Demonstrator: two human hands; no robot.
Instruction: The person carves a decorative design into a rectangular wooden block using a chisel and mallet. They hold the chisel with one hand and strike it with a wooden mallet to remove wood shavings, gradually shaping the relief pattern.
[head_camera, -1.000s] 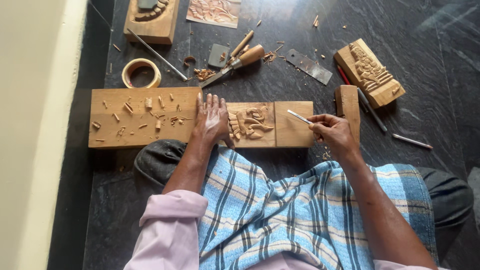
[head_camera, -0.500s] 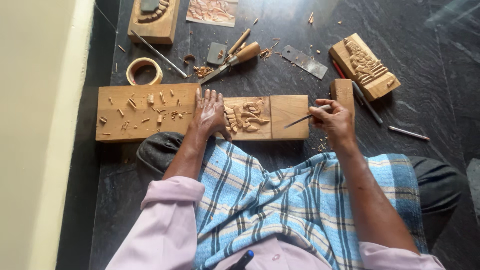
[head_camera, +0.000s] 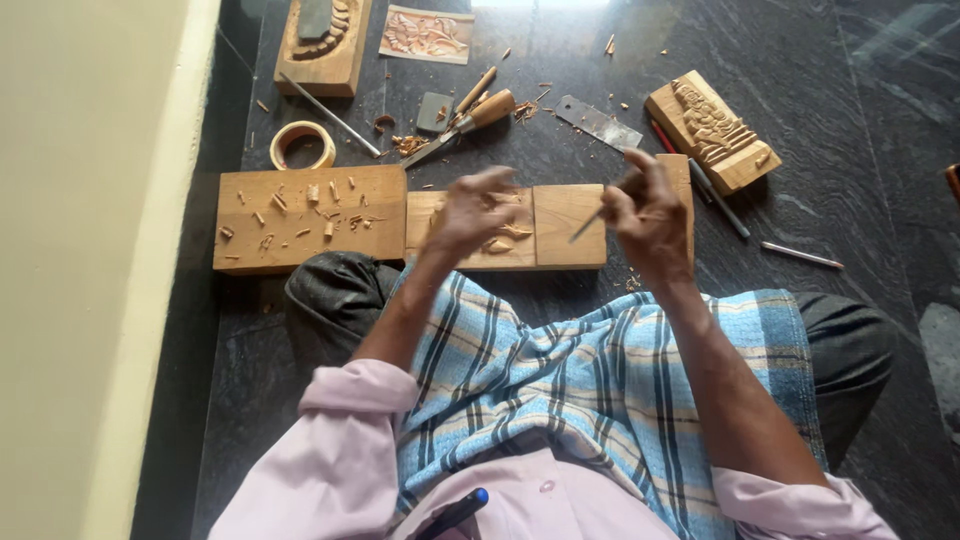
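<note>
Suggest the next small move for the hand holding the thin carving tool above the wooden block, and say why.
Probably lower the right hand so the thin carving tool meets the carved patch on the wooden block. The tool's tip hangs over bare wood beside the carving, and the left hand, blurred, hovers over the relief rather than pressing the block. Steadying the block first looks wise.

Soft daylight, glare on dark floor (head_camera: 860, 60) (top), hands motion-blurred

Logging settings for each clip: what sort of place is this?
Likely an informal woodcarving workspace on a dark stone floor: a carved wooden block, loose chisels, and wood chips on a plank.
</note>
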